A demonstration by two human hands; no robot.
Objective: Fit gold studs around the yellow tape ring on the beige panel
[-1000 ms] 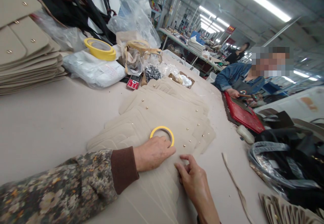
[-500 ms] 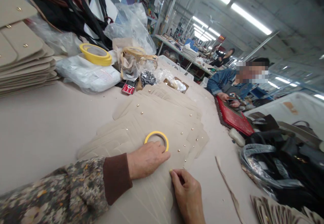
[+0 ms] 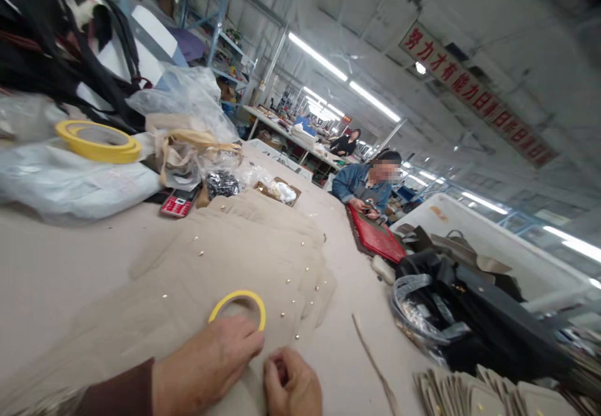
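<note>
My left hand (image 3: 220, 356) is closed on a roll of yellow tape (image 3: 259, 308), whose ring stands up beyond my fingers. Close beside it on the right, my right hand (image 3: 295, 383) has thumb and forefinger pinched together. What they hold, if anything, is too small or hidden to make out. Under both hands spread overlapping beige bag panels (image 3: 244, 240), several with small gold studs along the right side.
Two more yellow tape rolls (image 3: 101, 142) lie on a plastic-wrapped packet at left. A red-labelled box (image 3: 178, 203) is near them. To the right are a beige strip (image 3: 373, 356), black bags (image 3: 474, 306) and stacked beige pieces (image 3: 462, 394). A co-worker (image 3: 366, 184) sits behind a red board (image 3: 375, 235).
The view has tilted up and turned right, so everything sits lower and further left. My right hand has come closer to the left one. The left hand keeps the tape roll.
</note>
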